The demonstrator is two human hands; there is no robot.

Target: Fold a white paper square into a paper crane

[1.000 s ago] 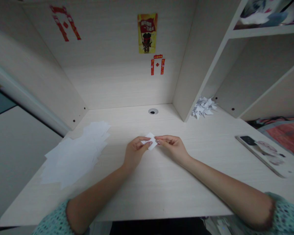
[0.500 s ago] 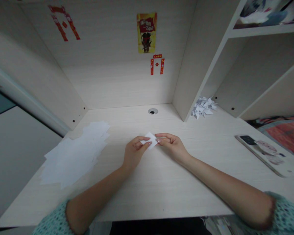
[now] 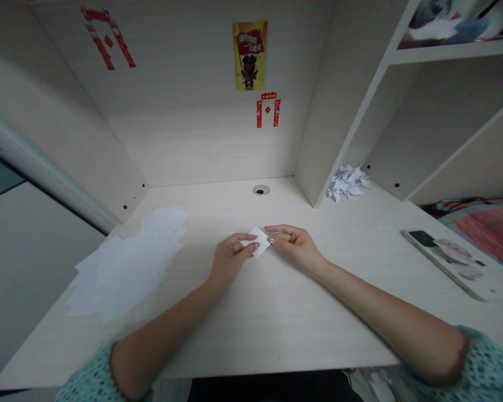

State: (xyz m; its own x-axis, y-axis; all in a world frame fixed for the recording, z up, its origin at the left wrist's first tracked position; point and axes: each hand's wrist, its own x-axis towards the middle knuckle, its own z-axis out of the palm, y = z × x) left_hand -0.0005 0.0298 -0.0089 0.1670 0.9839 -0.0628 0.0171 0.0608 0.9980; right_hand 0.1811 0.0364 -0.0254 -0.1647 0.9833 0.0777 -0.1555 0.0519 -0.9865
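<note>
A small white piece of folded paper is held just above the middle of the desk, one corner pointing away from me. My left hand pinches its left side between thumb and fingers. At its right corner, my right hand grips the paper with the thumb, the index finger stretched along above. Both hands cover parts of the paper's edges, so its exact folds cannot be made out. A spread of loose white paper sheets lies to the left of my left hand.
Small folded white paper pieces form a heap by the upright divider. A phone lies on the right of the desk, near a red cloth. A cable hole sits near the back panel.
Both hands keep hold of the paper in nearly the same place. The right index finger has lifted very slightly; the view has shifted a touch.
</note>
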